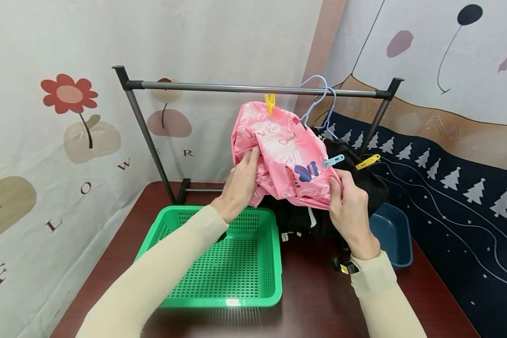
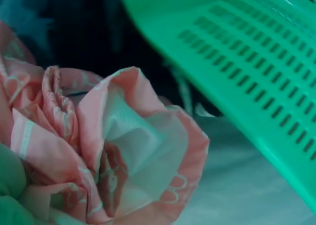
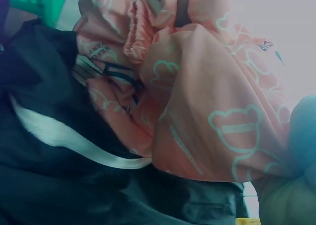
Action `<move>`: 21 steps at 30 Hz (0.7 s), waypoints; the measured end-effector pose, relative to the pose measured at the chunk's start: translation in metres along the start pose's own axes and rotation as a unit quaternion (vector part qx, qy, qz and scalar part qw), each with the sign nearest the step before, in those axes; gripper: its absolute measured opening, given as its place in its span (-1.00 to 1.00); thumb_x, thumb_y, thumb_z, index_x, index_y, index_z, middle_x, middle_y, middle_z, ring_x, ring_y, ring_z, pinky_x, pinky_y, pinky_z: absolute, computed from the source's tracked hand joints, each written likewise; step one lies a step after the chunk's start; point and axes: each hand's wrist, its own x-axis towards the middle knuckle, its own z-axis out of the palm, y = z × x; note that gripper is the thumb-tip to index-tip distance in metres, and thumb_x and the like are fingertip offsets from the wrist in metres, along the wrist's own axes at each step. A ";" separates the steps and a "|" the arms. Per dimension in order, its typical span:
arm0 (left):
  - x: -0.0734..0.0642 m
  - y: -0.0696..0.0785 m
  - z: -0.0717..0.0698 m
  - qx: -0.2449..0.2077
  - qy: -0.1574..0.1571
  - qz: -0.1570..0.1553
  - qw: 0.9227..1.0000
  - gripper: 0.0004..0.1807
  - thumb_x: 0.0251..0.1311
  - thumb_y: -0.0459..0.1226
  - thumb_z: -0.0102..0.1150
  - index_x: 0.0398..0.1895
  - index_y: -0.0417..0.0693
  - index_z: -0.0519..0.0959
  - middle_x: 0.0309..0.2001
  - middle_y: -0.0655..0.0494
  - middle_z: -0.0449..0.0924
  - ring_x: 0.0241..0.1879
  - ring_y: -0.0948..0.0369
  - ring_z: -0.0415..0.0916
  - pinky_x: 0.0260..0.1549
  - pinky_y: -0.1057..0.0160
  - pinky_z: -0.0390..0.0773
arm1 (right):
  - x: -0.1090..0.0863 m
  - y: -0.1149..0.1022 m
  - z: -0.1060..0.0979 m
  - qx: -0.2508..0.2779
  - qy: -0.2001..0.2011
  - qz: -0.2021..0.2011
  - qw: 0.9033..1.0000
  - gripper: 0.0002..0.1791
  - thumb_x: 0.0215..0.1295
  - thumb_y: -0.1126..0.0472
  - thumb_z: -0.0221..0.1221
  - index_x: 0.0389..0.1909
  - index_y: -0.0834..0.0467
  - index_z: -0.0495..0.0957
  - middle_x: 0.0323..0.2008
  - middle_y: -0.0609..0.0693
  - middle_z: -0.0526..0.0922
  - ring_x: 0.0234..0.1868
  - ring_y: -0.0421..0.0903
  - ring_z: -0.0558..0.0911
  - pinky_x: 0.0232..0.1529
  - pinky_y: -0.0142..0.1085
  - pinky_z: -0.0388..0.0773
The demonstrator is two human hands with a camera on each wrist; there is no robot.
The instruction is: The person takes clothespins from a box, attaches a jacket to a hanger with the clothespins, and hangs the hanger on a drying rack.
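A pink jacket (image 1: 279, 155) with white outline prints and a mesh lining (image 2: 133, 126) is bunched up in front of the rack. My left hand (image 1: 238, 183) grips its folds on the left side. At its lower right edge, my right hand (image 1: 350, 206) pinches the cloth between thumb and fingers. A yellow clothespin (image 1: 270, 103) sits at the jacket's top, just below the bar, and a light blue clothespin (image 1: 333, 160) is near my right hand. The elastic cuff (image 3: 138, 32) shows in the right wrist view. Whether a hanger is inside the jacket is hidden.
Two light blue hangers (image 1: 314, 101) hang on the dark metal rack bar (image 1: 219, 88). Black clothing (image 1: 363, 180) with another yellow clothespin (image 1: 367, 162) hangs behind. A green basket (image 1: 219, 267) stands front left on the brown table (image 1: 312, 300), a blue bin (image 1: 393, 234) at right.
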 end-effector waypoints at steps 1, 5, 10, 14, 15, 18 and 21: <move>0.001 -0.002 0.004 0.007 -0.007 -0.002 1.000 -0.42 0.72 -0.55 0.08 0.69 -0.26 0.27 0.35 -0.27 0.58 0.19 -0.28 0.79 0.29 -0.23 0.82 | -0.001 0.001 0.001 -0.002 -0.002 0.000 1.000 -0.75 0.78 0.33 0.23 0.25 0.42 0.60 -0.27 0.28 0.82 -0.39 0.13 0.75 -0.29 -0.60 0.38; 0.004 -0.010 0.019 0.070 -0.057 -0.023 0.996 -0.43 0.84 -0.48 -0.12 0.79 -0.33 0.20 0.46 -0.32 0.58 0.30 -0.28 0.74 0.36 -0.23 0.78 | -0.004 0.008 0.007 -0.011 -0.015 0.000 1.000 -0.75 0.79 0.33 0.22 0.26 0.41 0.59 -0.21 0.31 0.84 -0.32 0.18 0.81 -0.24 -0.62 0.40; 0.004 -0.019 0.032 0.160 -0.109 -0.079 0.978 -0.42 0.87 -0.33 -0.06 0.83 -0.09 0.27 0.47 -0.24 0.60 0.33 -0.24 0.64 0.17 -0.27 0.62 | -0.006 0.015 0.011 -0.026 -0.026 -0.001 0.999 -0.74 0.80 0.30 0.20 0.27 0.42 0.56 -0.16 0.34 0.83 -0.27 0.22 0.85 -0.17 -0.72 0.37; 0.002 -0.027 0.034 0.177 -0.122 -0.107 0.971 -0.41 0.65 -0.28 0.37 0.62 0.05 0.41 0.37 -0.27 0.52 0.26 -0.23 0.56 0.12 -0.21 0.55 | -0.007 0.020 0.013 -0.031 -0.029 -0.005 0.999 -0.74 0.81 0.30 0.18 0.26 0.42 0.53 -0.24 0.31 0.77 -0.32 0.20 0.83 -0.24 -0.72 0.38; 0.001 -0.029 0.032 0.168 -0.125 -0.111 0.972 -0.39 0.59 -0.27 0.46 0.58 0.03 0.43 0.35 -0.28 0.51 0.26 -0.23 0.56 0.15 -0.21 0.60 | -0.007 0.022 0.013 -0.033 -0.028 -0.006 0.999 -0.74 0.81 0.30 0.18 0.25 0.42 0.53 -0.25 0.31 0.76 -0.34 0.19 0.83 -0.27 -0.68 0.40; -0.003 -0.033 0.025 0.107 -0.129 -0.130 0.977 -0.33 0.48 -0.24 0.59 0.50 -0.07 0.43 0.31 -0.32 0.45 0.25 -0.27 0.58 0.20 -0.22 0.75 | -0.008 0.030 0.014 -0.041 -0.026 -0.004 0.999 -0.74 0.82 0.27 0.17 0.24 0.40 0.52 -0.28 0.28 0.72 -0.34 0.19 0.82 -0.31 -0.60 0.41; -0.008 -0.031 0.017 0.030 -0.119 -0.135 0.983 -0.35 0.42 -0.29 0.63 0.39 -0.20 0.43 0.24 -0.34 0.45 0.18 -0.29 0.62 0.19 -0.24 0.80 | -0.009 0.037 0.014 -0.048 -0.021 -0.005 0.999 -0.74 0.84 0.25 0.16 0.23 0.40 0.52 -0.30 0.27 0.70 -0.32 0.21 0.83 -0.34 -0.45 0.50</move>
